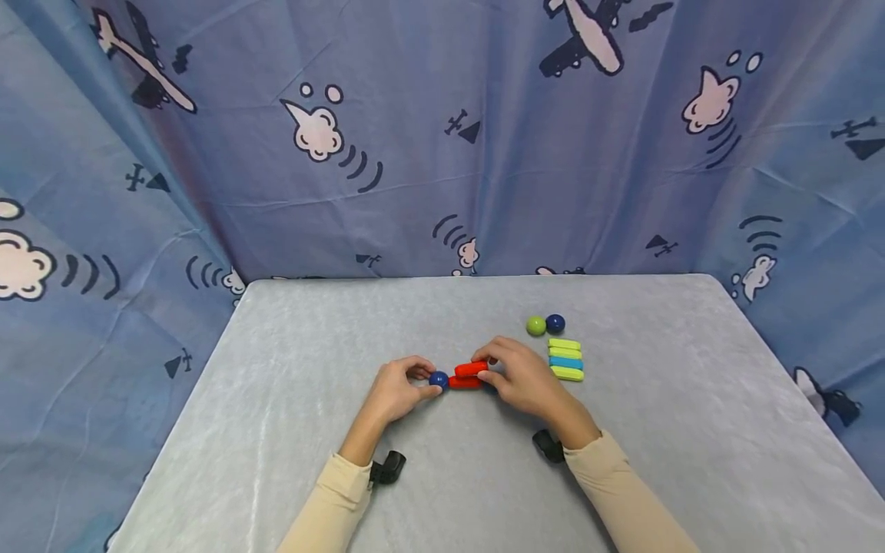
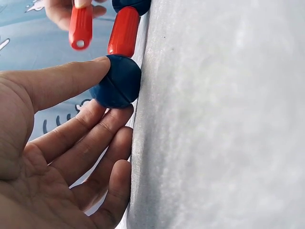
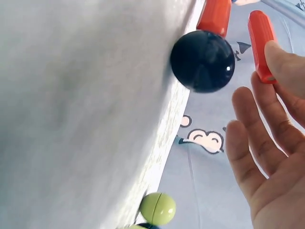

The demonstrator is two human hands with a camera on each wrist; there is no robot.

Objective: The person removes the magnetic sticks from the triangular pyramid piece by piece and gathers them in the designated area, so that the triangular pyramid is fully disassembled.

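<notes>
My left hand (image 1: 403, 390) pinches a dark blue ball (image 2: 116, 82) between thumb and fingertips. A red rod (image 2: 124, 32) joins that ball to a second dark blue ball (image 3: 202, 61), and the three lie in a line on the table. Just above the lying rod, my right hand (image 1: 523, 378) holds another red rod (image 3: 261, 46) between thumb and fingers. This raised rod is apart from both balls in the wrist views. In the head view the right hand mostly covers the second ball.
To the right on the grey-white table (image 1: 332, 322) lie several yellow-green rods (image 1: 567, 374) with a blue rod (image 1: 565, 362) among them. Behind them sit a green ball (image 1: 535, 326) and a dark blue ball (image 1: 555, 323). A patterned blue curtain (image 1: 415, 153) hangs past the table's far edge.
</notes>
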